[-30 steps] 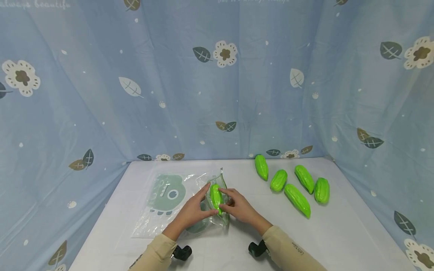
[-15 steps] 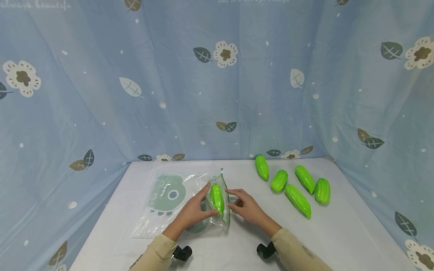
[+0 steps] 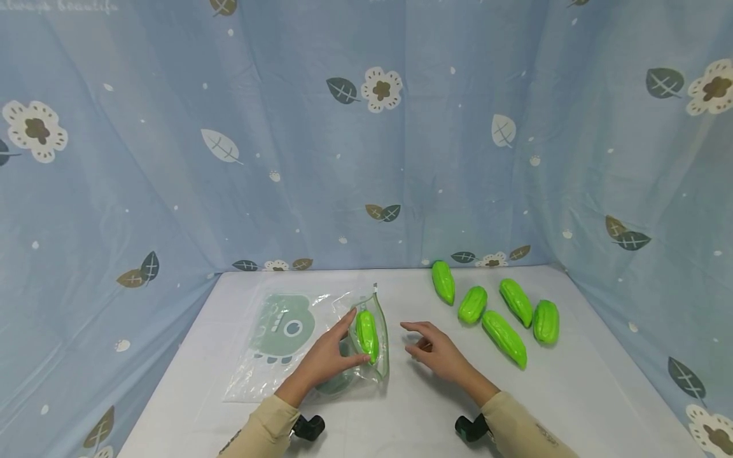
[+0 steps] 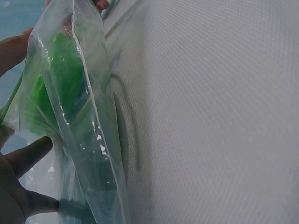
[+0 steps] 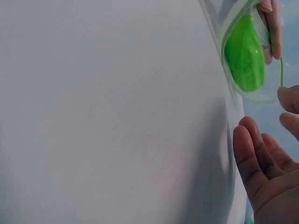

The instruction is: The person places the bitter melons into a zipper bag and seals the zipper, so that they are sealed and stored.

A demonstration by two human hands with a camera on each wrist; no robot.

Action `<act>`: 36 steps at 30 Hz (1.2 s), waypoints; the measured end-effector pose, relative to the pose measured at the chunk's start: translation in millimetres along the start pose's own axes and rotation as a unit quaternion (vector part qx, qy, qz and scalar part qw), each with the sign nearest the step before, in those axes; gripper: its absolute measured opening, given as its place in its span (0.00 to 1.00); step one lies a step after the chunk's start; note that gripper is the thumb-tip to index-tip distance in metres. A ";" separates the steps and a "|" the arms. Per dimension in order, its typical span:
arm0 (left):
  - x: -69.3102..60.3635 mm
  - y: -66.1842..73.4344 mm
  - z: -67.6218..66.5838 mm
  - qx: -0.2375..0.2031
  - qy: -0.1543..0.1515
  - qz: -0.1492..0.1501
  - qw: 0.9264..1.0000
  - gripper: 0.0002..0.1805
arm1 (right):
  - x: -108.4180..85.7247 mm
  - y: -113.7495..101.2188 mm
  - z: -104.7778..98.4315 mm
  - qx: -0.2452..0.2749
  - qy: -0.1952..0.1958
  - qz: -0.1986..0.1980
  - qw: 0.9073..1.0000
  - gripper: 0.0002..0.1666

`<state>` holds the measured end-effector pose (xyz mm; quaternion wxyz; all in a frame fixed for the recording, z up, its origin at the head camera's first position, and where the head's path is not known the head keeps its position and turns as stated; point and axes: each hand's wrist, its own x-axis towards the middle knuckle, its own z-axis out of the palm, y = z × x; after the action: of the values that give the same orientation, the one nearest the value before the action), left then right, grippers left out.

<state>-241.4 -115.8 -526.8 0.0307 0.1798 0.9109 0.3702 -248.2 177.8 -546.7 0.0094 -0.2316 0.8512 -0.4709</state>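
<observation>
A clear zip bag point(image 3: 338, 381) with a pale green monster print lies on the table's left half, its mouth facing right and held apart. Just inside the mouth sits a bright green, ridged, vegetable-shaped piece point(image 3: 367, 336). My left hand point(image 3: 326, 356) holds the bag at its mouth, thumb and index finger spread along the rim; the left wrist view shows its other fingers point(image 4: 29, 158) spread against the plastic. To the right of the bag, apart from it, my right hand point(image 3: 438, 353) hovers with loosely bent fingers and nothing in them.
Several more green ridged pieces point(image 3: 504, 338) lie at the table's back right. The white-covered table point(image 3: 401, 413) meets a blue patterned curtain point(image 3: 366, 159) behind and at the sides. Black wrist-camera mounts point(image 3: 471, 428) hang under both forearms.
My right hand has let go of the green piece in the bag's mouth and moved right, away from the bag. My left hand has stayed in place.
</observation>
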 end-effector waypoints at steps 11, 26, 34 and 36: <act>-0.3 -2.0 0.9 0.000 -0.001 0.005 1.000 0.60 | -16.8 10.0 -19.1 -0.011 0.007 0.010 1.000 0.29; -1.0 -0.1 1.5 0.009 0.000 0.002 1.000 0.60 | -38.4 15.2 -55.5 -0.001 0.036 0.044 0.998 0.30; -0.9 -0.3 1.9 0.015 -0.001 -0.001 1.000 0.60 | -52.3 19.6 -75.4 -0.020 0.064 0.041 0.997 0.29; -0.7 -0.6 2.1 0.014 -0.001 0.000 1.000 0.60 | -55.7 22.4 -80.3 -0.031 0.072 0.045 0.996 0.29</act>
<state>-240.5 -115.0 -528.7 0.0286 0.1808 0.9160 0.3571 -225.9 274.3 -531.3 -0.0384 -0.1589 0.8735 -0.4585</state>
